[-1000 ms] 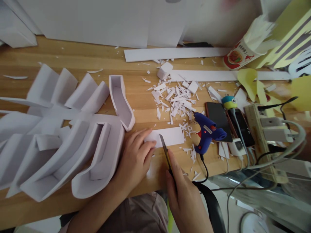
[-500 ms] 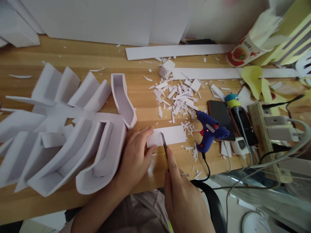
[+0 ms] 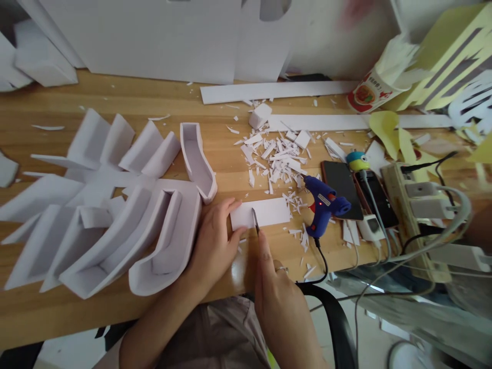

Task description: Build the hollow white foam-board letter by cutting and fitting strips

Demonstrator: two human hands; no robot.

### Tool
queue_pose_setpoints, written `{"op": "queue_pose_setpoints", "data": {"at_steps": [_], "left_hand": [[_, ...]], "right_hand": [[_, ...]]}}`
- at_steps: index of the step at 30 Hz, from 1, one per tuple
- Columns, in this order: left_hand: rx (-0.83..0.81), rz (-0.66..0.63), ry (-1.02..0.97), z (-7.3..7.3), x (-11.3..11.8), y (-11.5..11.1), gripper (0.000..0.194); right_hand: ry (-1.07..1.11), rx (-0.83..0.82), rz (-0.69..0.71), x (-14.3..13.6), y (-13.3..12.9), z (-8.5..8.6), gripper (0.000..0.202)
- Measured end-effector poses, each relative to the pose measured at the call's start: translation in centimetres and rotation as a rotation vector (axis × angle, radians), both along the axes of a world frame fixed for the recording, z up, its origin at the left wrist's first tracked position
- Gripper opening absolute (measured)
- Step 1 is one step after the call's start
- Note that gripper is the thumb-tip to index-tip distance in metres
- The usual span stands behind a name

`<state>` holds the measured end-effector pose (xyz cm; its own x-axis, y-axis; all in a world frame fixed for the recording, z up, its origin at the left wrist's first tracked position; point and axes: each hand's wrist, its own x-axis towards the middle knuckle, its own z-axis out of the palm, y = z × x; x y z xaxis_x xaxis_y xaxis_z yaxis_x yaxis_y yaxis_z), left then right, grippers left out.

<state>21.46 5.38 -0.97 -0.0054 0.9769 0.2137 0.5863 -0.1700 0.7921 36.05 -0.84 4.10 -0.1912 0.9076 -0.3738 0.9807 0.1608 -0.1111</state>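
A short white foam board strip (image 3: pixel 271 212) lies flat on the wooden table. My left hand (image 3: pixel 215 236) pins its left end, fingers on the far edge and thumb on the near edge. My right hand (image 3: pixel 282 302) is closed round a utility knife (image 3: pixel 256 221), index finger stretched along it. The blade tip rests on the strip, left of its middle; the knife's handle is mostly hidden in my palm. Just left of my left hand stands a white built-up foam board structure (image 3: pixel 179 236) with curved walls.
White offcuts (image 3: pixel 282 159) are heaped beyond the strip. A blue hot glue gun (image 3: pixel 325 202) with a lit red light lies to the right, near phones (image 3: pixel 342 187) and a cabled power strip (image 3: pixel 407 220). Long white strips (image 3: pixel 277 92) and a paper cup (image 3: pixel 374 92) are at the back.
The whole view has shifted slightly. The blade tip has moved a little toward the strip's far edge, while my left hand keeps its place on the strip's left end.
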Motion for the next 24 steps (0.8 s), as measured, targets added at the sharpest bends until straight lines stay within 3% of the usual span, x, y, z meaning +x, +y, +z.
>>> {"op": "queue_pose_setpoints", "data": {"at_steps": [8, 24], "left_hand": [[0.024, 0.005, -0.023, -0.1, 0.1, 0.0, 0.046], [0.067, 0.002, -0.013, -0.1, 0.1, 0.1, 0.042]], "right_hand": [[-0.051, -0.140, -0.051, -0.9, 0.8, 0.8, 0.075], [0.026, 0.076, 0.005, 0.8, -2.4, -1.0, 0.082]]}}
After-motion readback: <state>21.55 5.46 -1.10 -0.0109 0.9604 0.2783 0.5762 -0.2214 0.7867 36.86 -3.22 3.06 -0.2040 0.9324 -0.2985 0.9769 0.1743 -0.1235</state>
